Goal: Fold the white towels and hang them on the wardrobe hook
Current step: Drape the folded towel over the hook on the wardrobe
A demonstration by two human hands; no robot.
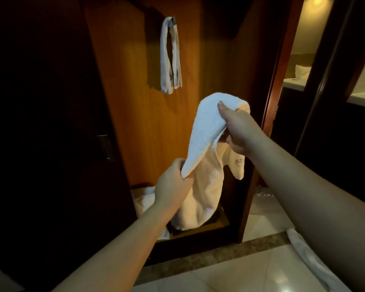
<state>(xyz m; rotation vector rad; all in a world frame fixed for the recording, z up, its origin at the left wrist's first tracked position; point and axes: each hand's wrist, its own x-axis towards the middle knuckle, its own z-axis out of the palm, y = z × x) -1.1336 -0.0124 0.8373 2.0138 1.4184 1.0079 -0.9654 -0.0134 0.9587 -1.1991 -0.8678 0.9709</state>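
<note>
Left hand (173, 182): fingers curled tight, pinching the lower corner of the soft white terry towel (207, 148) at about 7 o'clock of the cloth.
Right hand (238, 131): closed round the upper fold of the same towel, thumb pressed flat on top, at about 2 o'clock of the cloth.
Held towel: stretched slantwise between both hands in front of the open wardrobe, rest of it sagging down in a loose loop toward the wardrobe floor.
Hung towel (170, 55): folded narrow white towel draped over the small metal hook (173, 17) on the orange wooden back panel (135, 91), at 11 o'clock from the held towel, well apart from it.
Wardrobe bottom (217, 225): crumpled white cloth (143, 197) lying at 8 o'clock, partly hidden behind the left hand.
Tiled floor (251, 268): another white cloth (308, 256) lying at 5 o'clock, beside the right forearm.
Dark wardrobe door (51, 123): at 9 o'clock, with a metal handle (106, 147).
</note>
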